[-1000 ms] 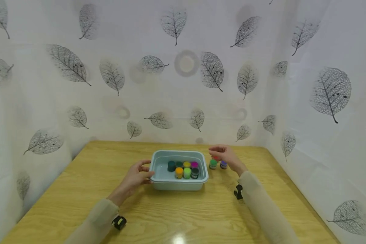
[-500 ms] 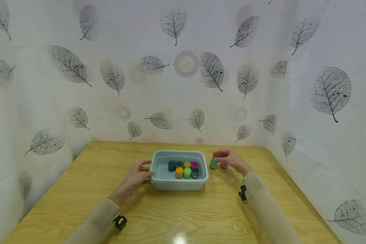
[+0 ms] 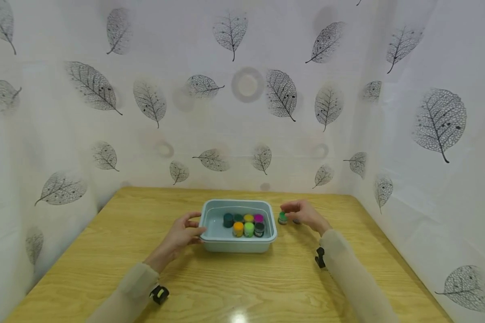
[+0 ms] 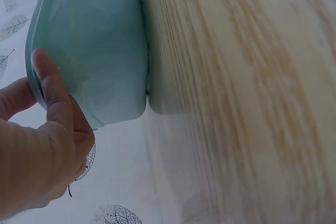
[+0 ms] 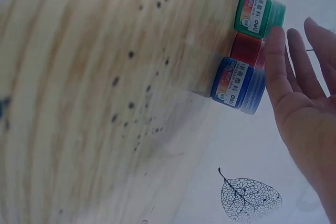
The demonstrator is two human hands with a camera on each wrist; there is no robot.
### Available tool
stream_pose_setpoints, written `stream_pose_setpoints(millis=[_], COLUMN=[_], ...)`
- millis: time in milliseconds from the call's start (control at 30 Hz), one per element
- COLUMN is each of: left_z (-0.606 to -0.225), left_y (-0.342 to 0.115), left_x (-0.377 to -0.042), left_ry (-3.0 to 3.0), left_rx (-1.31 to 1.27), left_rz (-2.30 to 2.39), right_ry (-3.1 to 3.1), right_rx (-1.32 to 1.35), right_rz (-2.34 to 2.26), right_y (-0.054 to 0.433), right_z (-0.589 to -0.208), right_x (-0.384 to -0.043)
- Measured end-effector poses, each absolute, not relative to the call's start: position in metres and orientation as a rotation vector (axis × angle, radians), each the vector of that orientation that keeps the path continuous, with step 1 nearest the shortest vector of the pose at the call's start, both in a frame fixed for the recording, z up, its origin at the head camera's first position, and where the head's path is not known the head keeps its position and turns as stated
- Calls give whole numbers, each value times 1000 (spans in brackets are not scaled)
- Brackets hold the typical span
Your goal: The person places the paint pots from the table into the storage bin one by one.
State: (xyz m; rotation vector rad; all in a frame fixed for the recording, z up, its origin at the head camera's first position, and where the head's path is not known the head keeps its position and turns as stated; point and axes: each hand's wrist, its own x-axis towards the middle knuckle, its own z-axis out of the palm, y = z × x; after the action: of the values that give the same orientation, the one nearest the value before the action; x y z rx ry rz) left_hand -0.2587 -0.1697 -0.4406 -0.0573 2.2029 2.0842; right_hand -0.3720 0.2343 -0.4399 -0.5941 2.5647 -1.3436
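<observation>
My left hand (image 3: 178,234) holds the left end of a pale blue-green plastic tub (image 3: 236,246). In the left wrist view its fingers (image 4: 56,90) pinch the tub's rim. My right hand (image 3: 306,216) hovers over paint jars to the right of the tub. The right wrist view has a green paint jar (image 5: 253,15), a red paint jar (image 5: 244,49) and a blue paint jar (image 5: 231,81) standing close together. The right fingers (image 5: 276,61) are loosely extended by their lids, gripping nothing visible; whether they touch a lid, I cannot tell.
Several paint jars stand in the tub, among them an orange jar (image 3: 238,229), a light green jar (image 3: 249,229) and a magenta-lidded jar (image 3: 258,218). Behind the wooden table (image 3: 210,287) hangs a white leaf-print curtain (image 3: 242,130).
My right hand has shifted a little right and nearer across the jars, then slightly back left. It now hides the red jar and most of the blue one in the head view. The left hand stays put.
</observation>
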Motion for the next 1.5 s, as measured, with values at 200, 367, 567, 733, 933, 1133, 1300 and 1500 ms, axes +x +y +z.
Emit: stream_pose_setpoints(millis=[200,367,567,733,933,1133,1300,1500], left_z=[-441,-440,-438,-438,-440,-441,-439,-438], left_y=[-171,-171,-170,-170,-171,-171,-170,-170], left_x=[-259,-258,-257,-258,-259,-258,-257,-256], left_ry=[2194,2192,2197,2198,2196,2174,2171,2182], left_rx=[-47,-46,-45,-52,-39,-27,-16,-12], left_rz=[2093,2095,2088,2084,2089,2096,2104,2092], right_ry=[2559,2529,2522,2507,2529,2542,2552,2552], right_rx=[-596,-606,-654,-665,-664,-739,-755,-692], right_rz=[-1330,-1335,-1316,-1308,-1273,-1175,-1122,-1148], right_y=[230,227,227,226,226,227,226,225], right_z=[-442,-443,-445,-448,-449,-450,-454,-454], right_x=[-372,-372,-373,-373,-372,-373,-375,-373])
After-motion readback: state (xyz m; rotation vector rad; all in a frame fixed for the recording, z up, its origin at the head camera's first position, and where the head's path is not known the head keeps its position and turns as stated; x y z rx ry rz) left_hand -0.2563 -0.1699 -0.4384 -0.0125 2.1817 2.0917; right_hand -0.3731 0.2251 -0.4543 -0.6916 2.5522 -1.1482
